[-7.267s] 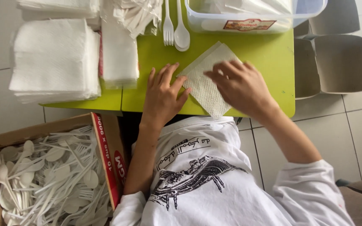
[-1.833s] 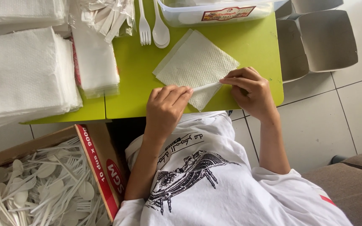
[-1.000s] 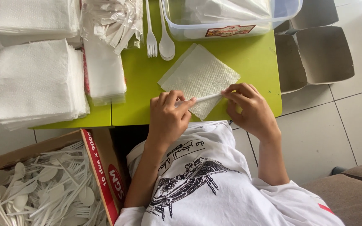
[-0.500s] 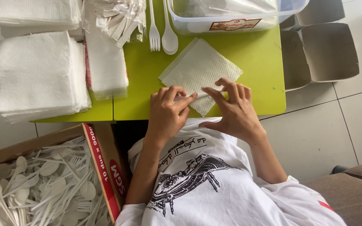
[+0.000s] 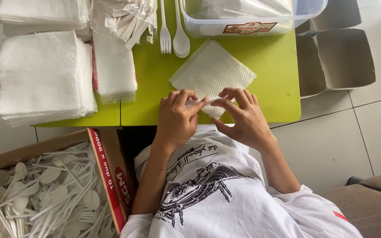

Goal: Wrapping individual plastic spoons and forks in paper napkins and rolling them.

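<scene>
Head view: left hand (image 5: 177, 121) and right hand (image 5: 242, 120) pinch napkin (image 5: 212, 75) corner, mid-fold, at desk (image 5: 270, 66) centre; next, press crease.

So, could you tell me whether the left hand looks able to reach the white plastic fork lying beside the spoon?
Probably yes. The left hand rests on the napkin's near corner, and the fork lies straight ahead on the green table with only bare surface between; it would first have to leave the napkin.

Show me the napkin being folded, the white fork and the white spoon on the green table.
napkin (image 5: 214, 70), head view, middle of the sheet
white fork (image 5: 165, 43), head view, its tines
white spoon (image 5: 181, 44), head view, its bowl
</scene>
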